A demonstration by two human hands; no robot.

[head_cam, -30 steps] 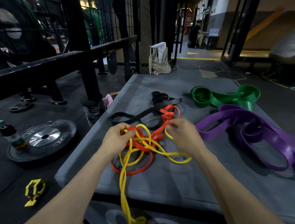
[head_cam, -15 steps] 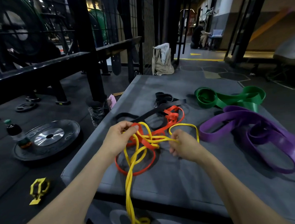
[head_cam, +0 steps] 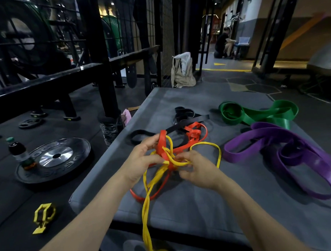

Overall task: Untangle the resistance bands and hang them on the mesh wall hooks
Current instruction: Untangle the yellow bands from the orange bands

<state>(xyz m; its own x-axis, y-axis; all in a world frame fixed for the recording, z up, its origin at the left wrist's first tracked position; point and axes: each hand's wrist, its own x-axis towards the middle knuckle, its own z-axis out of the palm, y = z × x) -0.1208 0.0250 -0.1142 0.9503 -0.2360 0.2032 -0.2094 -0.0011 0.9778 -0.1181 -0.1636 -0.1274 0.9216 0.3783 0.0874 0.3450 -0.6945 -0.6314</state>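
A yellow band (head_cam: pixel 218 153) and an orange band (head_cam: pixel 196 132) are knotted together on the grey mat (head_cam: pixel 202 209). My left hand (head_cam: pixel 141 160) grips the orange band at the knot and lifts a loop of it upright. My right hand (head_cam: pixel 197 167) pinches a yellow strand just right of the knot. The yellow band's long tail hangs over the mat's near edge. A black band (head_cam: pixel 187 120) lies behind the knot, tangled with the orange one. A green band (head_cam: pixel 255 115) and a purple band (head_cam: pixel 287 148) lie apart on the right.
A black mesh wall (head_cam: pixel 166 30) stands beyond the mat's far left corner, with a beige bag (head_cam: pixel 183 71) at its foot. Left of the mat lie a weight plate (head_cam: pixel 54 158), a bottle (head_cam: pixel 19 152) and a yellow clip (head_cam: pixel 43 216). A person sits far back.
My left hand has raised the knot and stood an orange loop upright. My right hand moved in toward the knot, and the yellow loop beside it spread out to the right.
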